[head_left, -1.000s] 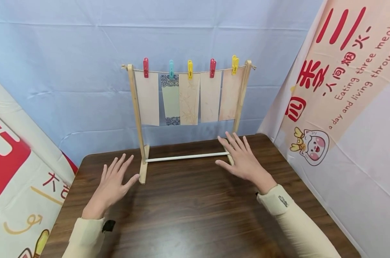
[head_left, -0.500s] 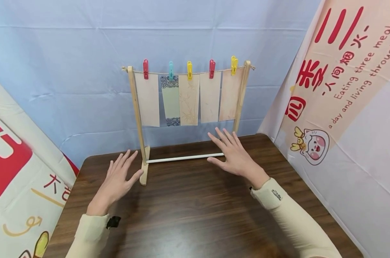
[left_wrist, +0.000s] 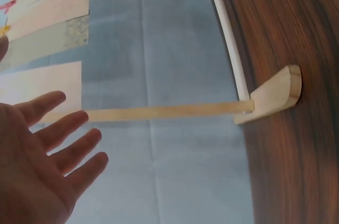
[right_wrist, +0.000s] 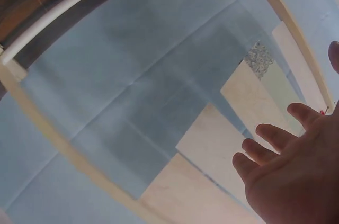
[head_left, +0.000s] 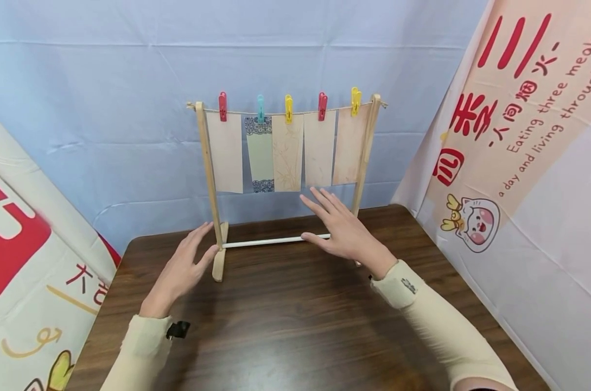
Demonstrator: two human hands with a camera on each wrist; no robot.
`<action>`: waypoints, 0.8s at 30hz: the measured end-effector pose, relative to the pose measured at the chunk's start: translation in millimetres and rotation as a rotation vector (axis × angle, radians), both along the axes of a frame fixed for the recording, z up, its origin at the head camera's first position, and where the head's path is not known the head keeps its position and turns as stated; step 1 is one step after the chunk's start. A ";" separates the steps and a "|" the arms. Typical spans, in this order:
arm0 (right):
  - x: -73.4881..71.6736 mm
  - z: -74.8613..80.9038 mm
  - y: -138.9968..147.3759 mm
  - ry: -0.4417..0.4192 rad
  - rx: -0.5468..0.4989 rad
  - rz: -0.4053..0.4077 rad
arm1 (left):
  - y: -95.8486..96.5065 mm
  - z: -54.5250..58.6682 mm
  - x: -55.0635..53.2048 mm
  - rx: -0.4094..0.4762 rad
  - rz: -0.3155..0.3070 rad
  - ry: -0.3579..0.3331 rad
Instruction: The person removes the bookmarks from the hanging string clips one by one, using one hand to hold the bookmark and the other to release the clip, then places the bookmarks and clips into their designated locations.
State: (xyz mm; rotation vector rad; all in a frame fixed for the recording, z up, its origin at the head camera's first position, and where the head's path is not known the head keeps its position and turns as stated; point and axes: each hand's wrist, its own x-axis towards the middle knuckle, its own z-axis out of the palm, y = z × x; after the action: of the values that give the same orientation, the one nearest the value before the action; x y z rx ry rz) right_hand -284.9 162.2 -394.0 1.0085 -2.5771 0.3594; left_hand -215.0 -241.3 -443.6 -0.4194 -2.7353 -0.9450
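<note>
A small wooden drying rack (head_left: pixel 208 174) stands at the back of the table, with a white rod (head_left: pixel 261 242) low between its posts. Along its string, several clothespins (head_left: pixel 288 109) hold paper cards (head_left: pixel 227 155); one patterned card (head_left: pixel 260 155) has dark blue bands. My left hand (head_left: pixel 178 274), fingers extended, is by the left post; whether it touches the post I cannot tell. Over the rod's right part, below the cards, hovers my right hand (head_left: pixel 346 236) with straight spread fingers, holding nothing. It hides most of the right foot. In the left wrist view the left palm (left_wrist: pixel 32 166) holds nothing.
The dark brown wooden table (head_left: pixel 275 326) lies in front of the rack. A pale blue cloth (head_left: pixel 105 81) hangs behind it. Printed cloths flank the table: one on the right with red characters (head_left: pixel 515 46), one on the left with a red print (head_left: pixel 17 255).
My right hand has moved left, away from the right post and over the rod. The left hand has shifted slightly right and up toward the left post. Rack and cards have stayed put.
</note>
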 end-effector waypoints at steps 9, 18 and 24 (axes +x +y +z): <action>-5.6 14.3 -14.7 0.054 -0.056 0.097 | 4.6 3.0 -6.5 0.131 -0.024 0.010; -11.3 33.4 -29.7 0.105 -0.095 0.189 | 11.2 3.8 -14.4 0.309 -0.036 0.045; -16.2 44.9 -39.5 0.156 -0.109 0.242 | 17.1 2.3 -20.0 0.414 -0.040 0.030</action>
State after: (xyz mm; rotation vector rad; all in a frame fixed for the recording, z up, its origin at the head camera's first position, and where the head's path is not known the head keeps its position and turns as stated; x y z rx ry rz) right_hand -301.1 122.7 -349.1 1.2581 -2.2777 0.4581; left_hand -235.0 -224.2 -441.3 -0.4055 -2.4209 -1.4576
